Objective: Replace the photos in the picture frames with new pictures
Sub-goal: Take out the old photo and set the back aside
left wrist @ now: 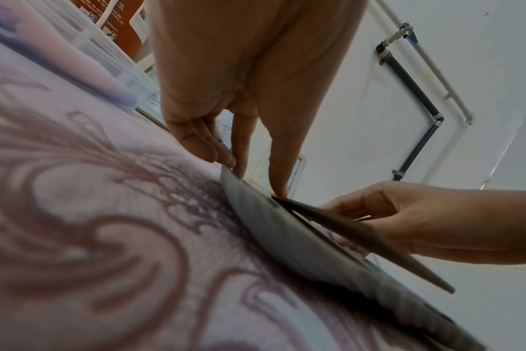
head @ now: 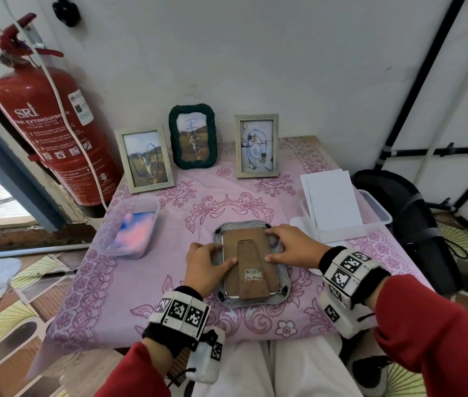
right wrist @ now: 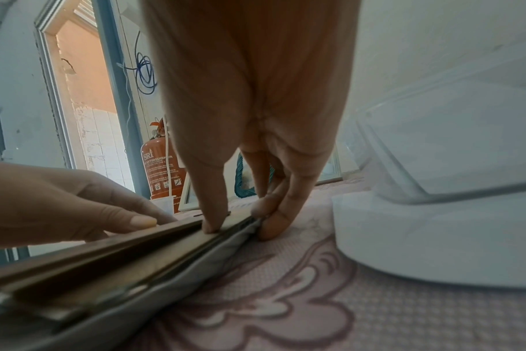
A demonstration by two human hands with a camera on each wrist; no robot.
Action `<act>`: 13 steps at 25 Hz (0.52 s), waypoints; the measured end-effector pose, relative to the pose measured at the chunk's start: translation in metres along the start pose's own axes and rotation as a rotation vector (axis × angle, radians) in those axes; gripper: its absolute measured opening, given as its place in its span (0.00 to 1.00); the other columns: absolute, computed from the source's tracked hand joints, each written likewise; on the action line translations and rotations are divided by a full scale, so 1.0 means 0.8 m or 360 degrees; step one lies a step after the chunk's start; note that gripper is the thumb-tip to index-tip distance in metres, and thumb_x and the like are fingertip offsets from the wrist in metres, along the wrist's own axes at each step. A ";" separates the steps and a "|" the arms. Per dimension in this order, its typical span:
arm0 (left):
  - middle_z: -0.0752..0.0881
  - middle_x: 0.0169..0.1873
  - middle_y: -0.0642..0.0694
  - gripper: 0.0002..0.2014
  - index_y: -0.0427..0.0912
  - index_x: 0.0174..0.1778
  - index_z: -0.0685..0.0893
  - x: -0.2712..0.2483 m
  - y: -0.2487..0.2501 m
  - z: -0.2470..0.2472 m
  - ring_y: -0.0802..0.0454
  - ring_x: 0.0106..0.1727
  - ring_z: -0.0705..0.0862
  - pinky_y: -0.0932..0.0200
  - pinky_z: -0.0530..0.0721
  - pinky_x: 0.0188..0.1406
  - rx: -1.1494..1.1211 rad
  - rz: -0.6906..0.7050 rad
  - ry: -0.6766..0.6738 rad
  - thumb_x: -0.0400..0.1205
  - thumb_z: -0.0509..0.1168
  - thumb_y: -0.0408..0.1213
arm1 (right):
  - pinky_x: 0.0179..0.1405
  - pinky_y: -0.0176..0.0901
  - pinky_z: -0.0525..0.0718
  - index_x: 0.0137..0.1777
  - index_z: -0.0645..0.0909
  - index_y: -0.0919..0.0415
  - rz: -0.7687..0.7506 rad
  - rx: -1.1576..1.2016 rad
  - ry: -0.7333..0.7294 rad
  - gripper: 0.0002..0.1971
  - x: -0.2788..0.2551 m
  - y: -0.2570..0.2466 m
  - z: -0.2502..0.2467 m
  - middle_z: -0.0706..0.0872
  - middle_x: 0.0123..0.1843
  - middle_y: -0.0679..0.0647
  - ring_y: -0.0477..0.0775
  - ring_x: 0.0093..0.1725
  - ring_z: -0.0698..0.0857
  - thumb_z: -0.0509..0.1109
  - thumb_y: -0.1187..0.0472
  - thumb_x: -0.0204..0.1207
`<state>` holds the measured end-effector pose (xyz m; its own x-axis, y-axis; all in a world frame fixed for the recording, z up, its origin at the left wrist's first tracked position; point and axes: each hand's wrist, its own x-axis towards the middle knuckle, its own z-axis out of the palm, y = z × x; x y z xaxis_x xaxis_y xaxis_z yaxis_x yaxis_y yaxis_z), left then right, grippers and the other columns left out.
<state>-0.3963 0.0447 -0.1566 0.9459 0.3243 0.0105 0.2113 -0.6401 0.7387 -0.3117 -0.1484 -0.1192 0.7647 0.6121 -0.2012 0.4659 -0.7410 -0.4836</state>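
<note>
1. A grey picture frame [head: 251, 300] lies face down on the pink floral tablecloth [head: 89, 305], between the two hands, its brown backing board [head: 244, 242] and folded stand [head: 251, 270] facing up.
2. The left hand [head: 205, 265] comes in from the near left, palm down. Its thumb lies flat across the backing board, tip at the stand's edge. Its fingers [left wrist: 223, 154] are pressed together and bent down, their tips on the frame's left rim.
3. The right hand [head: 292, 246] reaches in from the right, wrist raised. Its thumb presses on the board just beside the stand. Its index finger stretches to the frame's far right corner.
4. In the right wrist view, the remaining fingers [right wrist: 274, 225] are bunched together, tips down at the frame's right rim and the cloth.
5. Beyond the fingertips, three upright frames [head: 193, 137] stand at the wall.
6. Left of the left hand sits a clear tub [head: 129, 227]; right of the right hand, white sheets [head: 331, 199] lie on another container.
</note>
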 end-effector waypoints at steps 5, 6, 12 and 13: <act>0.74 0.49 0.43 0.25 0.38 0.64 0.81 0.004 -0.002 -0.009 0.47 0.55 0.79 0.59 0.77 0.62 -0.0007 0.0050 -0.0104 0.72 0.76 0.39 | 0.40 0.36 0.73 0.60 0.81 0.67 0.0022 0.0179 0.0016 0.19 0.002 -0.002 0.003 0.81 0.43 0.54 0.49 0.41 0.79 0.76 0.61 0.70; 0.74 0.49 0.44 0.25 0.38 0.65 0.81 0.005 -0.003 -0.011 0.50 0.51 0.79 0.65 0.77 0.57 -0.0012 0.0070 -0.0115 0.72 0.75 0.38 | 0.40 0.36 0.73 0.60 0.81 0.67 0.0022 0.0215 0.0026 0.19 0.002 -0.001 0.004 0.81 0.42 0.54 0.48 0.40 0.79 0.76 0.62 0.70; 0.73 0.49 0.44 0.25 0.37 0.66 0.80 0.007 -0.005 -0.014 0.54 0.49 0.77 0.72 0.72 0.49 -0.0043 0.0064 -0.0189 0.73 0.75 0.36 | 0.40 0.38 0.72 0.58 0.80 0.63 -0.0045 0.0220 0.0027 0.22 -0.001 0.000 0.006 0.79 0.42 0.54 0.51 0.41 0.78 0.81 0.58 0.65; 0.73 0.49 0.44 0.25 0.37 0.65 0.80 0.007 -0.006 -0.014 0.54 0.48 0.76 0.74 0.72 0.48 -0.0048 0.0058 -0.0193 0.73 0.75 0.35 | 0.40 0.39 0.72 0.57 0.80 0.64 -0.0044 0.0188 0.0035 0.23 0.000 0.000 0.007 0.79 0.42 0.54 0.51 0.41 0.78 0.81 0.58 0.65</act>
<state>-0.3945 0.0576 -0.1529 0.9761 0.2133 -0.0424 0.1702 -0.6281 0.7593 -0.3143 -0.1471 -0.1239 0.7625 0.6247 -0.1681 0.4323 -0.6854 -0.5859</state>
